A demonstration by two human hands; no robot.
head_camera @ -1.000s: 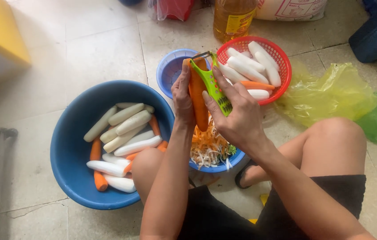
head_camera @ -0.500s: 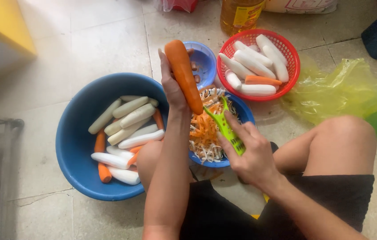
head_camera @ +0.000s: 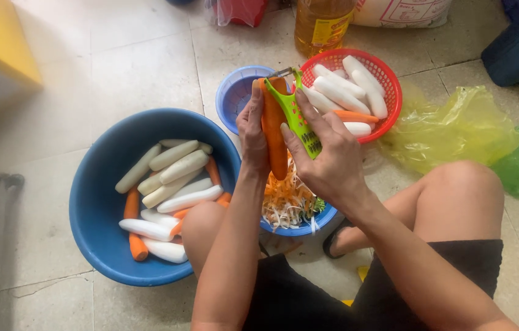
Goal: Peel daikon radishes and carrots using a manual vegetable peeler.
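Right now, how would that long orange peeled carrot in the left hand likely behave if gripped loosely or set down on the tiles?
The long orange peeled carrot stands straight in the left hand without sagging, so it is probably stiff. Its surface looks smooth and freshly peeled, so it may be slippery under the green plastic peeler. Being round and tapered, it would likely roll on the pale floor tiles.

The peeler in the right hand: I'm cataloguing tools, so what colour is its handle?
Bright green, seen in the head view: the peeler lies against the carrot.

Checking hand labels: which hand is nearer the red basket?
Right. The right hand, gripping the green peeler, sits just beside the red basket; the left hand, holding the carrot, is farther from it.
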